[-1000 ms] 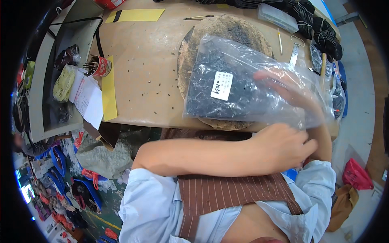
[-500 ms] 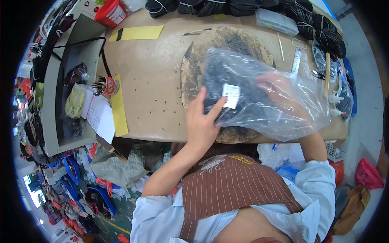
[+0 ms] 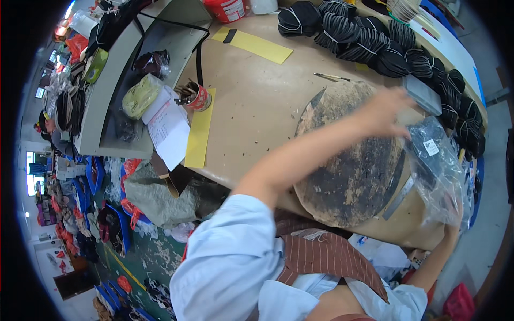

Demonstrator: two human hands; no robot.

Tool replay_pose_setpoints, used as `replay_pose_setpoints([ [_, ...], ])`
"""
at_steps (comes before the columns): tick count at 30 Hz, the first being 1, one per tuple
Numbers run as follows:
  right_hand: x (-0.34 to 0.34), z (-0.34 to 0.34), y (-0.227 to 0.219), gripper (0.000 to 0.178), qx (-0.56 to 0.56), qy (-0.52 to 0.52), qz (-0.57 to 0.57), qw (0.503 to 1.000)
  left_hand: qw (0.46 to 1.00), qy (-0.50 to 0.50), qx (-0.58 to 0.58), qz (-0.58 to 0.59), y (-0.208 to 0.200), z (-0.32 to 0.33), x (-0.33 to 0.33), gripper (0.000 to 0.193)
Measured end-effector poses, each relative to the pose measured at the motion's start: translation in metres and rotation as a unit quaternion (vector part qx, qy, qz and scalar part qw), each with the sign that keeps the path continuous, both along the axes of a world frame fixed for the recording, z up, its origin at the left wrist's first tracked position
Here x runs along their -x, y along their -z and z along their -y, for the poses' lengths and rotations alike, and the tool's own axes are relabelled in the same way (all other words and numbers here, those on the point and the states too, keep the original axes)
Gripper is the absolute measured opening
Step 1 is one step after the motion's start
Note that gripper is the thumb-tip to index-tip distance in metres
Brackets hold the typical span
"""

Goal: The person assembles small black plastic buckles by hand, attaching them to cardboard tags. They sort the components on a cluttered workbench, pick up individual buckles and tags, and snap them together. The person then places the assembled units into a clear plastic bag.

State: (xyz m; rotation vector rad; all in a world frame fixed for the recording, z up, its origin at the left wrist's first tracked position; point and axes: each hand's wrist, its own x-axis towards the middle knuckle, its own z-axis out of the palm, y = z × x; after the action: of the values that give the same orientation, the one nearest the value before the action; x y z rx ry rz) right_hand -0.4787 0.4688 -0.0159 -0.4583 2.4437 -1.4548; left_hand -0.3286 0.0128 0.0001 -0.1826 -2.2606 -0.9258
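A clear plastic bag (image 3: 438, 179) with dark contents and a white label (image 3: 430, 147) is at the right side of the table. My right hand (image 3: 453, 213) grips its lower end, the fingers partly veiled by the plastic. Stretched across to the right, my left hand (image 3: 386, 111) is open and blurred, its fingers spread near the bag's top edge. Beneath my left forearm lies a round, worn, dark-stained board (image 3: 350, 182). A metal ruler (image 3: 399, 199) lies between board and bag.
Black corded bundles (image 3: 393, 61) line the far edge beside a clear plastic box (image 3: 422, 95). On the left stand a grey tray (image 3: 115, 128) and a red cup of sticks (image 3: 201, 100). A thin pointed tool (image 3: 332, 77) lies beyond the board.
The bag has moved off the round board to the right. My left hand has left the label and swung rightward over the board. The view has turned, too.
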Motion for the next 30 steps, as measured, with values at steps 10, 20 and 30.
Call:
replay_pose_setpoints([
  [10, -0.172, 0.076, -0.116, 0.01, -0.048, 0.058, 0.19, 0.979, 0.766, -0.566, 0.069, 0.298, 0.017, 0.36, -0.119, 0.04],
  [20, -0.162, 0.201, -0.083, 0.013, 0.199, -0.105, 0.286, 0.931, 0.766, -0.449, 0.265, 0.377, 0.034, 0.359, -0.125, 0.028],
  [30, -0.221, 0.219, -0.083, 0.016, 0.309, -0.228, 0.056, 0.922, 0.804, 0.034, -0.486, 0.34, -0.04, 0.058, -0.169, 0.025],
])
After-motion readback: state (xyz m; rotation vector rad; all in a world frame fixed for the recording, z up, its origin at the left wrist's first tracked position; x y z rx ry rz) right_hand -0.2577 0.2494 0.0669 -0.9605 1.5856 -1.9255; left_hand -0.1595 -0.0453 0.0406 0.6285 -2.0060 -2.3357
